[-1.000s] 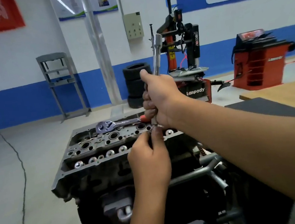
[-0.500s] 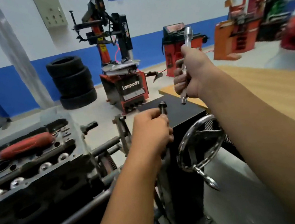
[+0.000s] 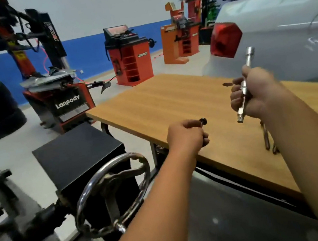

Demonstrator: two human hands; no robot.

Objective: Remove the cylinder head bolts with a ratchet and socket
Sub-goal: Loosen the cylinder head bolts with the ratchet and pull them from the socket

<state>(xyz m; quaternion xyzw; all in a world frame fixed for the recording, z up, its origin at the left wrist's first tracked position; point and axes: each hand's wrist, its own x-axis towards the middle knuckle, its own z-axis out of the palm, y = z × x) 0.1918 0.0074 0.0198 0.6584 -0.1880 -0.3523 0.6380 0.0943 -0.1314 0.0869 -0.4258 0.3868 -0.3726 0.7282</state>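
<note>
Head view: view has swung off the engine to the wooden bench [image 3: 172, 102]. Left hand [image 3: 186, 136], frame centre, fingers curled round a removed bolt [image 3: 203, 122]; right hand [image 3: 252, 93] grips the socket extension [image 3: 244, 86]. Bolt probably gets set down next.

Both bare forearms reach forward from the lower frame. The left hand [image 3: 186, 136], at centre, has its fingers curled around a bolt [image 3: 203, 122]. The right hand [image 3: 252, 95], higher at right, grips an extension bar [image 3: 245, 84] tilted nearly upright.
</note>
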